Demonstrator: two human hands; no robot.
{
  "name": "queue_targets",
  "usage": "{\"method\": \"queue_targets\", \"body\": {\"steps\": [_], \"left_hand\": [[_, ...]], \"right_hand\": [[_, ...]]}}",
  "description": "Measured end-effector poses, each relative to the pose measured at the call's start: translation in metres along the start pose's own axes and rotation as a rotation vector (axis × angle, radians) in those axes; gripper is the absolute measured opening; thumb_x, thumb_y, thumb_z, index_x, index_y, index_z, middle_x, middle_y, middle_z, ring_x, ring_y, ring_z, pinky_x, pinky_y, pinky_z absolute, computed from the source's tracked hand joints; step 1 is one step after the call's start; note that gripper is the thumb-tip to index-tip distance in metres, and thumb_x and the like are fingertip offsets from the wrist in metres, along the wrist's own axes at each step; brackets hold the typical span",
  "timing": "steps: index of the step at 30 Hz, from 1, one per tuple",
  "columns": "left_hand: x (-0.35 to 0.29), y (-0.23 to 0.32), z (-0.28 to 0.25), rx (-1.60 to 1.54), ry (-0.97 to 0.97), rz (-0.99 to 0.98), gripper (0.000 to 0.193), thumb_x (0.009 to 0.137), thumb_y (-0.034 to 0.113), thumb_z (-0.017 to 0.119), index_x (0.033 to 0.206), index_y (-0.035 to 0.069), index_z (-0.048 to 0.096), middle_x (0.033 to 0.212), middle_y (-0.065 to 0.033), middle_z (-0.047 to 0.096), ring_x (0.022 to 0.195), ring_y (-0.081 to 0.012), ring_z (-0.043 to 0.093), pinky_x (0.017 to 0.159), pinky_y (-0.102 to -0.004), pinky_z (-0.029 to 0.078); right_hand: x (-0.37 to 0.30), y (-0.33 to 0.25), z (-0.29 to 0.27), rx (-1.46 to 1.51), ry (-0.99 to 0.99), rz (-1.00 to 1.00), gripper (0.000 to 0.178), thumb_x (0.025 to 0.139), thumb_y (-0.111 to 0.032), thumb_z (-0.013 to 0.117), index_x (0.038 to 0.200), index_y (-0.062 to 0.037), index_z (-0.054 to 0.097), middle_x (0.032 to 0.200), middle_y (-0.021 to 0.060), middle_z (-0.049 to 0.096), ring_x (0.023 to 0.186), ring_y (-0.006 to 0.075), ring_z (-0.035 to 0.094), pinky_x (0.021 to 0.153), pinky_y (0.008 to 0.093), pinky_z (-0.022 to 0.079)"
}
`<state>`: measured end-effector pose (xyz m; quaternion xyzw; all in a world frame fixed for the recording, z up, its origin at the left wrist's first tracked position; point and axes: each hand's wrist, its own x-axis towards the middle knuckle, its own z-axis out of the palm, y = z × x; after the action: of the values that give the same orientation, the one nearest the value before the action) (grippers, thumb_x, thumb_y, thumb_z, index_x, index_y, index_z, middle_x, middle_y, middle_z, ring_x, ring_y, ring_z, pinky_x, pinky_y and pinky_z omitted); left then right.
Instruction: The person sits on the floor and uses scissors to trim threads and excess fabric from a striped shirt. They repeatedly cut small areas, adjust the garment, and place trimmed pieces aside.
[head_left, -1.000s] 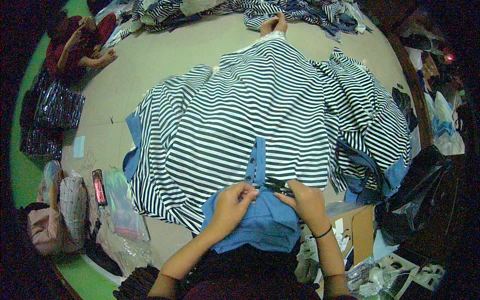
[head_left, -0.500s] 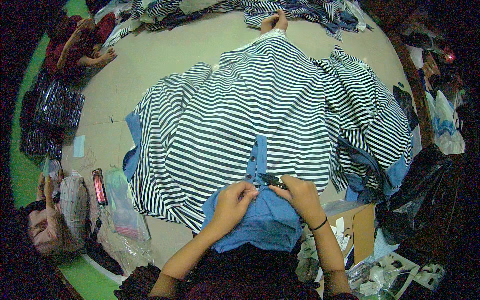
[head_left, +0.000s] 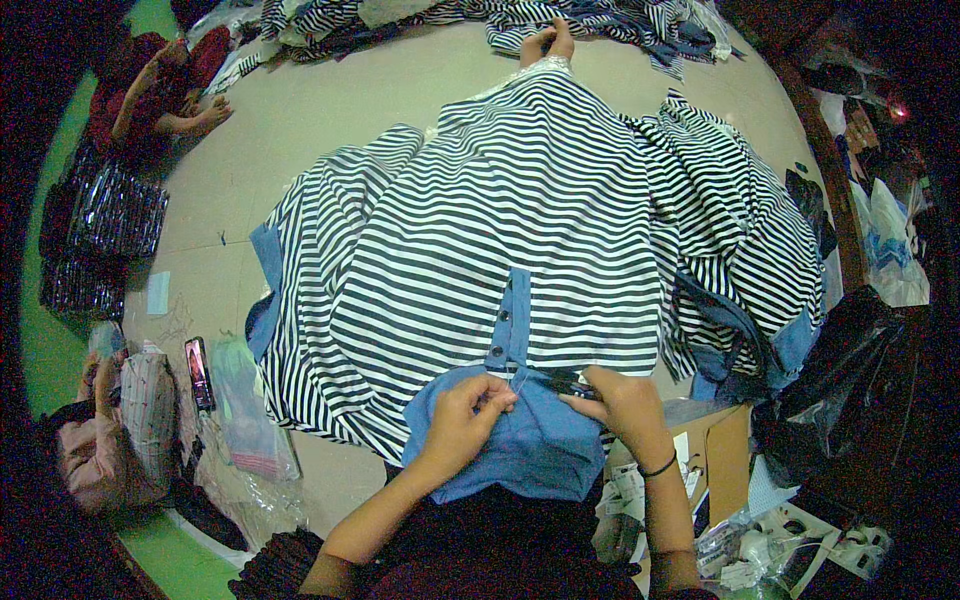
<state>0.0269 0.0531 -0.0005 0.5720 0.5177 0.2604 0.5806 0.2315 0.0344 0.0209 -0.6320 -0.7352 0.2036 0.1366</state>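
Observation:
A black-and-white striped shirt (head_left: 500, 220) is spread out in front of me, its blue fabric part (head_left: 525, 455) bunched close to my body. A blue placket with dark buttons (head_left: 508, 312) runs up from that part. At the placket's lower end, my left hand (head_left: 466, 420) is closed in a pinch, and a fine pale thread (head_left: 518, 383) shows by its fingertips. Just right of it, my right hand (head_left: 628, 408) grips small black thread snips (head_left: 562, 383), which point left toward the placket. Whether the blades touch the thread, I cannot tell.
More striped garments (head_left: 740, 210) lie on the right, with others piled along the far edge. Bare feet (head_left: 548, 42) show beyond the shirt. Another person (head_left: 160, 100) sits far left, above dark shiny packets (head_left: 120, 220). A phone (head_left: 198, 373) and plastic bags (head_left: 250, 410) lie left; a cardboard box (head_left: 727, 460) stands right.
My right hand and the snips have moved right and slightly down, away from the placket's lower end. The left hand has shifted slightly down and still pinches.

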Motion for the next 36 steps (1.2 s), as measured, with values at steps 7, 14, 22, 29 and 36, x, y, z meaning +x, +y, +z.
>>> {"method": "queue_targets", "body": {"steps": [7,14,22,29,36], "left_hand": [[-0.001,0.000,0.001,-0.046,0.010,-0.027,0.014,0.078,0.012,0.056,0.079,-0.001,0.057,0.067,-0.0083,0.060,0.062,-0.0120,0.057,0.057,-0.0240,0.044],[-0.007,0.009,-0.007,0.053,-0.009,-0.073,0.017,0.078,0.016,0.057,0.079,0.000,0.058,0.067,-0.0074,0.060,0.062,-0.0125,0.057,0.056,-0.0239,0.044],[-0.080,0.011,-0.106,0.314,-0.163,-0.222,0.014,0.075,0.016,0.060,0.075,0.003,0.063,0.069,-0.0086,0.062,0.064,-0.0137,0.058,0.060,-0.0255,0.044],[-0.155,-0.059,-0.152,0.962,-0.709,-0.636,0.018,0.065,0.019,0.065,0.079,0.008,0.065,0.079,-0.0111,0.063,0.073,-0.0246,0.061,0.064,-0.0334,0.046],[-0.147,-0.057,-0.145,1.297,-0.779,-0.539,0.018,0.070,0.023,0.060,0.079,0.007,0.063,0.075,-0.0116,0.062,0.069,-0.0304,0.059,0.065,-0.0392,0.046]], "right_hand": [[0.004,-0.003,0.011,-0.039,-0.006,-0.068,0.033,0.069,-0.038,0.063,0.065,-0.0080,0.051,0.054,0.0098,0.051,0.049,0.0267,0.054,0.044,0.0344,0.041],[0.004,-0.001,0.011,-0.063,-0.084,0.042,0.036,0.070,-0.041,0.061,0.065,-0.0070,0.050,0.056,0.0112,0.053,0.051,0.0277,0.055,0.044,0.0349,0.041],[0.007,0.002,0.003,-0.001,-0.070,0.168,0.037,0.070,-0.040,0.062,0.070,-0.0053,0.049,0.057,0.0121,0.054,0.053,0.0284,0.056,0.047,0.0360,0.042],[0.027,-0.002,0.007,0.019,0.021,0.148,0.035,0.072,-0.035,0.062,0.069,-0.0028,0.048,0.058,0.0121,0.054,0.052,0.0287,0.055,0.047,0.0364,0.042],[0.039,-0.005,0.008,0.005,0.005,0.204,0.039,0.075,-0.040,0.057,0.077,-0.0019,0.047,0.060,0.0153,0.055,0.054,0.0312,0.056,0.049,0.0389,0.044]]}}
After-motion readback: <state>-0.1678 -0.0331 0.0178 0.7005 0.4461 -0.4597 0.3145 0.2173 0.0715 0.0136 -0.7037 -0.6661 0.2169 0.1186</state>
